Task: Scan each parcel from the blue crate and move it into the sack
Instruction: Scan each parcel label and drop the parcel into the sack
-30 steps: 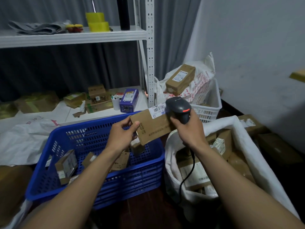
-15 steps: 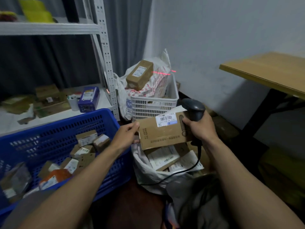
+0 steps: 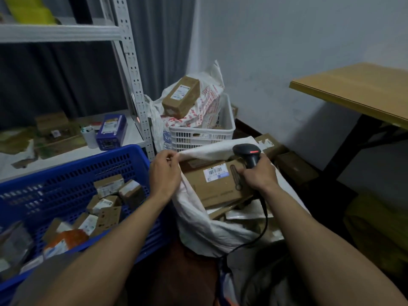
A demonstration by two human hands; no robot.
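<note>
The blue crate (image 3: 72,171) at lower left holds several small cardboard parcels. To its right stands the white sack (image 3: 198,226), with parcels inside it. A flat brown parcel (image 3: 220,186) with a white barcode label lies in the sack's mouth. My left hand (image 3: 164,173) pinches the sack's white rim and holds it up. My right hand (image 3: 258,173) grips the black barcode scanner (image 3: 247,151), whose red light glows, and its fingers also press on the parcel's right end. The scanner's cable hangs down over the sack.
A white plastic basket (image 3: 203,133) with a bag and a brown box stands behind the sack. A metal shelf post (image 3: 134,80) rises on the left, beside a purple box. A wooden table (image 3: 357,91) juts in at right. Cardboard boxes lie on the floor by the wall.
The parcel went from beside the crate, where it was scanned, down into the sack's mouth. My left hand let go of the parcel and took the sack's rim. The view swung right.
</note>
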